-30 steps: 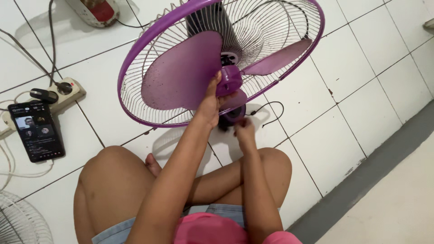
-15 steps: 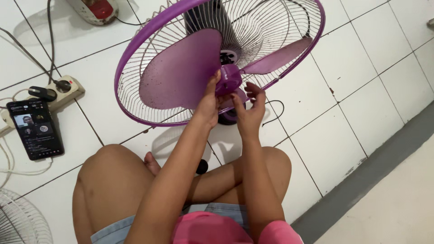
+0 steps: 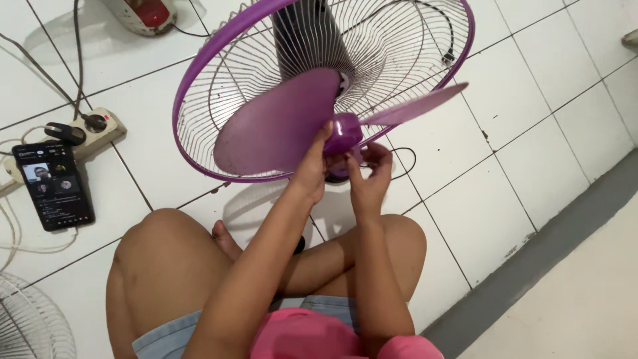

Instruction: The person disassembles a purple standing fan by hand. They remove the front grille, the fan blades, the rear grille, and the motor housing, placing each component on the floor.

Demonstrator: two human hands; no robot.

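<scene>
1. Nearest the camera, a person sits cross-legged on a white tiled floor (image 3: 505, 219), with bare knees, denim shorts and a pink top at the bottom edge. One foot shows between the legs.
2. The tiles are large, glossy squares with dark grout lines. To the right, a grey strip (image 3: 531, 266) runs diagonally and borders a paler surface in the corner.
3. At the lower left edge lies one loose wire grille (image 3: 26, 326), only partly in view.
4. Both forearms reach forward to the fan. The left hand (image 3: 311, 174) has its fingers curled round the purple hub (image 3: 343, 133) of the blades, the thumb up against the broad blade. The right hand (image 3: 369, 178) sits just beside and below the hub with its fingers bent towards it; whether they pinch anything cannot be told.
5. The purple fan (image 3: 219, 86) stands tilted on the floor just beyond the knees. Its rear wire guard, ringed in purple, is in place, and the front is open. Two translucent purple blades show: a broad one (image 3: 279, 123) on the left and a narrow, edge-on one (image 3: 415, 105) on the right. A dark motor housing (image 3: 309, 36) sits behind the wires.
6. One black cable loops on the tile behind the hands.
7. Further left, one black phone (image 3: 53, 186) lies screen-up and lit, beside one pale power strip (image 3: 93, 129) with a black plug in it; cords trail away from it.
8. At the top edge sits one white-and-red appliance (image 3: 143, 13), cut off by the frame.
</scene>
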